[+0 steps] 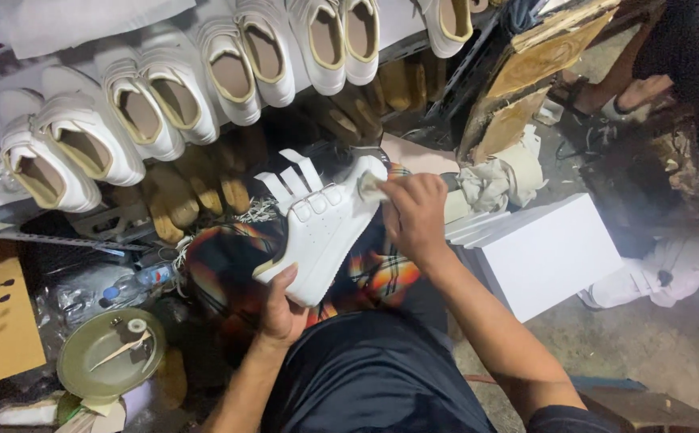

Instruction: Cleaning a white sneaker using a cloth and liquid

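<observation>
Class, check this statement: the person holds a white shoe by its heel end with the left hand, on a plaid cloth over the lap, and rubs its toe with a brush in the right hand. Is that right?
One detail is wrong. The head view shows the right hand pressing a small wad of cloth, not a brush, to the toe of the white shoe. The left hand does hold the heel end, over the plaid cloth.

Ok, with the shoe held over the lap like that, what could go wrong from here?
The left hand grips the white shoe only at its heel end, so pressure from the right hand wiping the toe with a small cloth might twist it loose. The three open straps stick up and could snag the cloth.
</observation>
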